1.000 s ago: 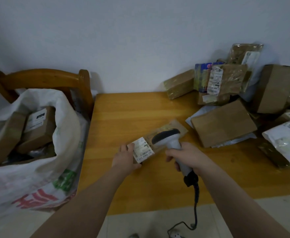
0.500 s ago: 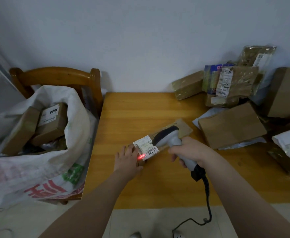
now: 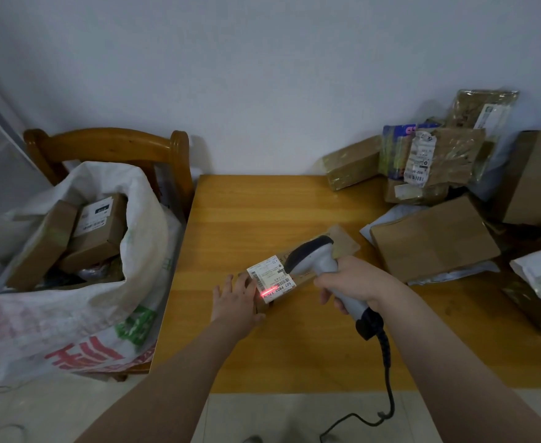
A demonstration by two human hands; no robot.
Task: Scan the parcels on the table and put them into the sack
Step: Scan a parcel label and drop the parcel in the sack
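A flat brown parcel (image 3: 342,239) with a white label (image 3: 270,278) lies on the wooden table (image 3: 262,206). My left hand (image 3: 237,300) rests flat, fingers straight, against the parcel's near left end. My right hand (image 3: 355,281) grips a grey handheld scanner (image 3: 314,255) held over the parcel; a red scan line glows on the label's barcode. The white woven sack (image 3: 109,302) stands open at the left on a wooden chair, with several boxes inside.
A pile of brown boxes (image 3: 435,241) and bagged parcels (image 3: 435,155) fills the table's right side and back right corner. The chair back (image 3: 109,142) rises behind the sack. The scanner's black cable (image 3: 387,372) hangs off the front table edge to the floor.
The scanner's red line came on over the label and stays lit. My left hand has flattened beside the parcel's end. The view shifted slightly left.
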